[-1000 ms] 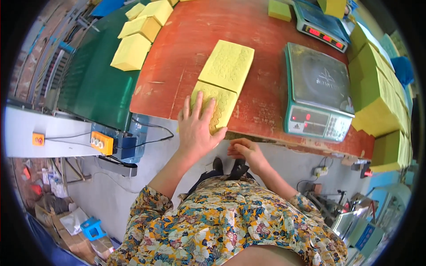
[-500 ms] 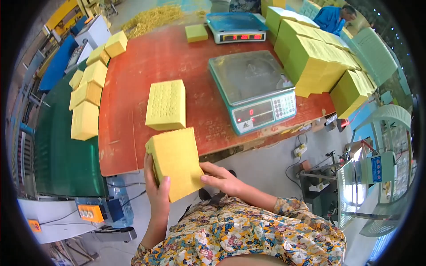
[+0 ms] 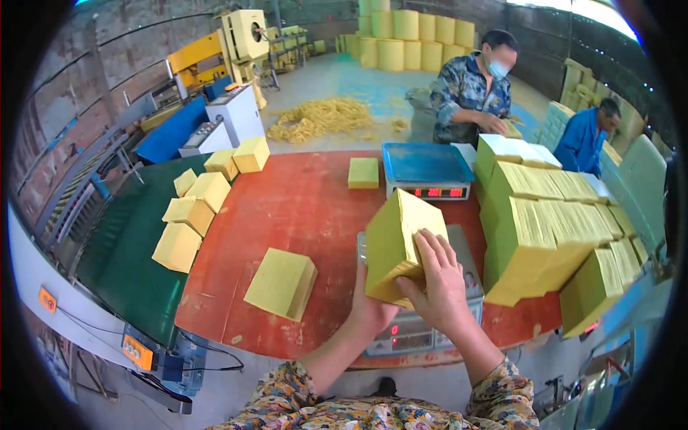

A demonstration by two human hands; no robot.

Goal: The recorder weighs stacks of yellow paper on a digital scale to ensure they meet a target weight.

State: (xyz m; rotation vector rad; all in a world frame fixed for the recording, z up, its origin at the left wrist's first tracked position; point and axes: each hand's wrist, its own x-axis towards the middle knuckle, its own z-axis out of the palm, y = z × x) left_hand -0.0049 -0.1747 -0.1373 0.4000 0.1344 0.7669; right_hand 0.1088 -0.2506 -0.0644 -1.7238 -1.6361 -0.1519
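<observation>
**Hands grasping a yellow paper block over the near scale**

The left hand (image 3: 374,312) supports the block of yellow sheets (image 3: 390,240) at its lower left; the right hand (image 3: 438,279) grips its right side. The block is tilted in front of the near digital scale (image 3: 412,340); whether they touch cannot be told. Left of that scale, a second yellow block (image 3: 278,283) lies on the red bench (image 3: 322,215). Beyond the scale stands a blue-topped scale (image 3: 428,163); right of it, tall yellow paper stacks (image 3: 522,240).
</observation>
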